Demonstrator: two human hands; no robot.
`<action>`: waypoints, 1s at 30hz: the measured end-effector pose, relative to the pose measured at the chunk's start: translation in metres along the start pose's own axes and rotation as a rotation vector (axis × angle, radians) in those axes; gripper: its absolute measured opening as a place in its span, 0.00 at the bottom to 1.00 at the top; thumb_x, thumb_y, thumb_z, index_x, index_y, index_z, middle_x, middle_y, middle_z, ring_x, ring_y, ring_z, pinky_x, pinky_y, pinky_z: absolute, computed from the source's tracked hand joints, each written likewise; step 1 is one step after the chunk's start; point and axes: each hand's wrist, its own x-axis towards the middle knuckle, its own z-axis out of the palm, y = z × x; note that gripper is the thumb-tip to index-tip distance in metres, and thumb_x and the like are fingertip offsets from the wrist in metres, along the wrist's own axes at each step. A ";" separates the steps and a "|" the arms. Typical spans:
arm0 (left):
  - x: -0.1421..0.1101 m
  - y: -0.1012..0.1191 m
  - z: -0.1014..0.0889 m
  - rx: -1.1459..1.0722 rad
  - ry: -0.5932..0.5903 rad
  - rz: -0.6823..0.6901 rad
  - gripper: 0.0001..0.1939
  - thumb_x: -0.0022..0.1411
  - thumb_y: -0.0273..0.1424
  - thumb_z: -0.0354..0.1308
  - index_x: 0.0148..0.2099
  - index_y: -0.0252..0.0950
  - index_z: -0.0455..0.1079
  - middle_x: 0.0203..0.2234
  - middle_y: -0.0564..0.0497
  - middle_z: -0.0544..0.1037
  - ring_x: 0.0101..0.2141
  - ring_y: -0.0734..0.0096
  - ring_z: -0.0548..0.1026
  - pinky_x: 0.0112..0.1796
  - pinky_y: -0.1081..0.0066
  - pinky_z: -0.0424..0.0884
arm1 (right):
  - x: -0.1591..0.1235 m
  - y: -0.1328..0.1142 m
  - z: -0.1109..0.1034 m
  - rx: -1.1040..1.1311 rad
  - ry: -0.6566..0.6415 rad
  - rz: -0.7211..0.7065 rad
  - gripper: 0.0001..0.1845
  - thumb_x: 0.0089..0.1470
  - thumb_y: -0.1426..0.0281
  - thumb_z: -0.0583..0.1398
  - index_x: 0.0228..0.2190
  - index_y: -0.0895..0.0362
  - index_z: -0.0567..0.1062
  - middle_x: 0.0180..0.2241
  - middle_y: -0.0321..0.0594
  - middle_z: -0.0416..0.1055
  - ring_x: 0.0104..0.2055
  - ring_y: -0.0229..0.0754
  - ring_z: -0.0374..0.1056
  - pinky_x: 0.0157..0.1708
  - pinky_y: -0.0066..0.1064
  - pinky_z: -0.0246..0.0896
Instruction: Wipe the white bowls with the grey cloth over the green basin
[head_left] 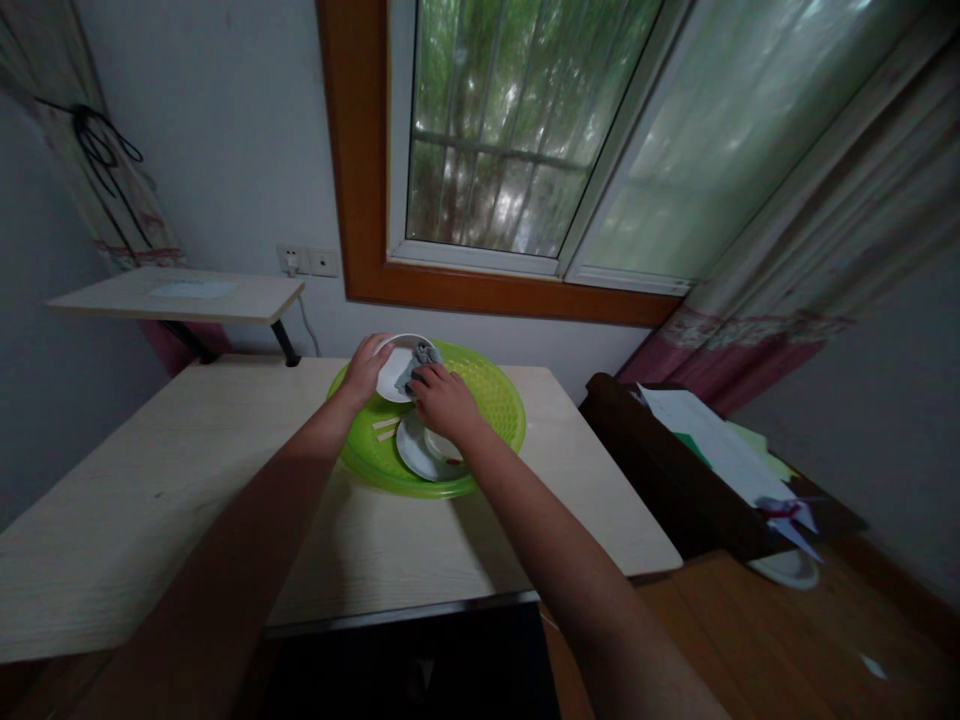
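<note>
My left hand (365,370) grips the left rim of a white bowl (391,378), tilted so its inside faces me. In my right hand (446,400) is a bunched grey cloth (424,356), pressed against the inside of that bowl on its right side. Both hands are above a round, bright green plastic basket (501,402). Inside the basket lies a white plate (415,455) with another white bowl (439,447) on it, partly hidden by my right wrist. Left of the plate are light wooden chopsticks (386,429), only partly visible.
The basket stands on a pale wooden table (210,440). A raised shelf (180,295) on black legs is at the back left. Beyond the table's right edge is a dark brown cabinet (637,450) with papers (709,440) on it. A window (510,140) is behind.
</note>
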 end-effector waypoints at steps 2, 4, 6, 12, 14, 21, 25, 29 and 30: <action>0.000 0.000 -0.001 0.013 0.010 0.004 0.24 0.65 0.48 0.52 0.52 0.37 0.73 0.51 0.41 0.76 0.55 0.56 0.71 0.60 0.56 0.65 | -0.001 0.003 0.003 0.043 -0.017 -0.040 0.22 0.60 0.71 0.60 0.56 0.58 0.74 0.59 0.51 0.69 0.62 0.55 0.61 0.57 0.47 0.63; -0.001 0.001 -0.002 0.035 0.016 0.026 0.23 0.66 0.48 0.52 0.53 0.38 0.73 0.52 0.42 0.75 0.57 0.56 0.70 0.62 0.56 0.62 | -0.002 0.005 0.007 0.092 -0.045 -0.089 0.27 0.59 0.71 0.61 0.59 0.58 0.71 0.62 0.52 0.67 0.63 0.56 0.61 0.59 0.47 0.62; -0.002 0.003 -0.002 0.058 0.008 0.059 0.24 0.66 0.47 0.51 0.54 0.38 0.73 0.53 0.43 0.75 0.57 0.56 0.70 0.63 0.56 0.61 | -0.003 0.007 0.011 0.148 -0.078 -0.142 0.31 0.59 0.70 0.61 0.63 0.59 0.68 0.64 0.53 0.64 0.64 0.55 0.61 0.61 0.47 0.61; -0.003 0.010 -0.002 0.088 -0.027 0.105 0.24 0.68 0.46 0.49 0.56 0.37 0.72 0.53 0.42 0.75 0.57 0.57 0.70 0.63 0.57 0.60 | -0.002 0.005 0.018 0.330 -0.097 -0.217 0.35 0.59 0.72 0.60 0.66 0.62 0.63 0.67 0.54 0.60 0.68 0.51 0.59 0.67 0.43 0.55; -0.004 0.011 -0.002 0.082 -0.038 0.114 0.24 0.68 0.46 0.50 0.56 0.37 0.72 0.54 0.43 0.75 0.58 0.57 0.69 0.63 0.57 0.60 | -0.001 0.004 0.019 0.376 -0.095 -0.217 0.34 0.61 0.72 0.59 0.67 0.61 0.62 0.67 0.53 0.61 0.69 0.49 0.58 0.68 0.43 0.54; -0.005 0.016 -0.003 0.050 -0.059 0.096 0.22 0.67 0.44 0.52 0.56 0.39 0.72 0.56 0.43 0.74 0.60 0.57 0.68 0.65 0.57 0.57 | -0.001 0.003 0.018 0.347 -0.100 -0.216 0.32 0.67 0.66 0.56 0.68 0.58 0.59 0.69 0.51 0.59 0.70 0.47 0.56 0.68 0.43 0.52; -0.005 0.014 -0.003 0.059 -0.071 0.095 0.23 0.67 0.45 0.51 0.57 0.39 0.72 0.56 0.44 0.74 0.60 0.58 0.68 0.65 0.57 0.56 | 0.000 0.006 0.017 0.240 -0.098 -0.199 0.33 0.64 0.67 0.60 0.67 0.57 0.61 0.69 0.50 0.58 0.69 0.49 0.57 0.67 0.44 0.53; -0.003 0.010 -0.002 -0.019 -0.065 0.055 0.24 0.66 0.47 0.52 0.57 0.38 0.71 0.56 0.43 0.74 0.59 0.57 0.68 0.63 0.58 0.59 | 0.001 0.006 0.011 0.131 -0.052 -0.124 0.28 0.63 0.73 0.59 0.63 0.53 0.67 0.66 0.46 0.64 0.67 0.50 0.59 0.63 0.44 0.57; -0.002 0.010 -0.001 -0.060 -0.065 0.033 0.25 0.66 0.48 0.52 0.56 0.38 0.70 0.56 0.43 0.74 0.58 0.57 0.69 0.62 0.59 0.61 | 0.002 0.006 0.009 0.107 -0.036 -0.103 0.26 0.63 0.74 0.58 0.62 0.53 0.69 0.65 0.45 0.65 0.67 0.50 0.59 0.62 0.44 0.58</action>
